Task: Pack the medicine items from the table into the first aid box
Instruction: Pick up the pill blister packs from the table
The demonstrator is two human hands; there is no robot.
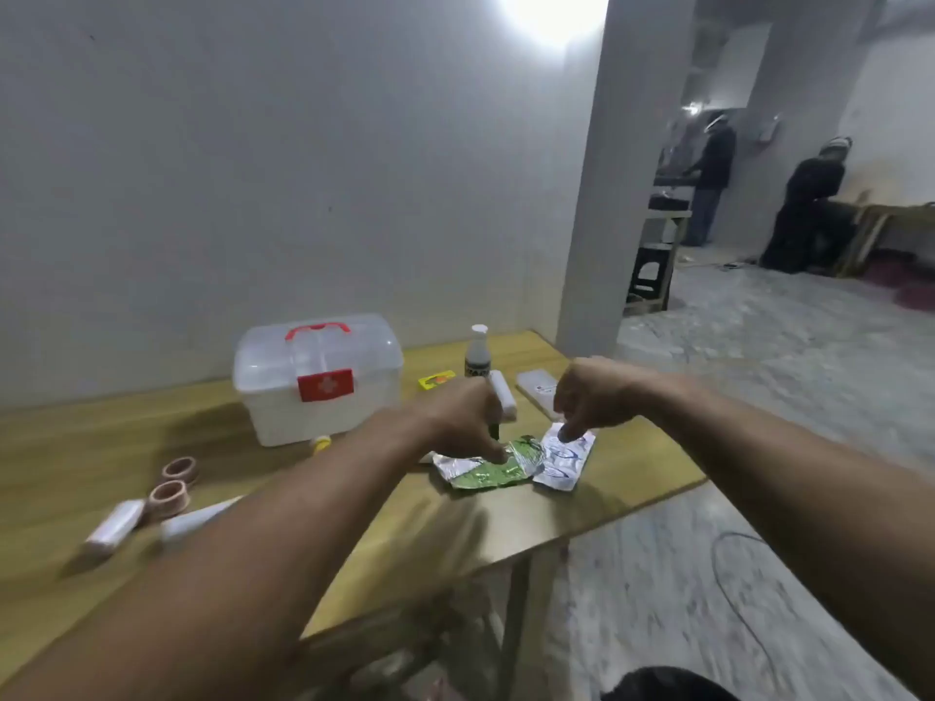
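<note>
On the table we saw the first aid box lid-down, nothing visibly packed | left hand grip pinching green foil strip | right hand fingertips on white strip, grip unclear | tape rolls, bottle left.

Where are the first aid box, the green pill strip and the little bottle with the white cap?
first aid box [324,392]: head view, on its front wall by the red latch.
green pill strip [488,473]: head view, on its crinkled foil.
bottle [477,356]: head view, on its body.
</note>
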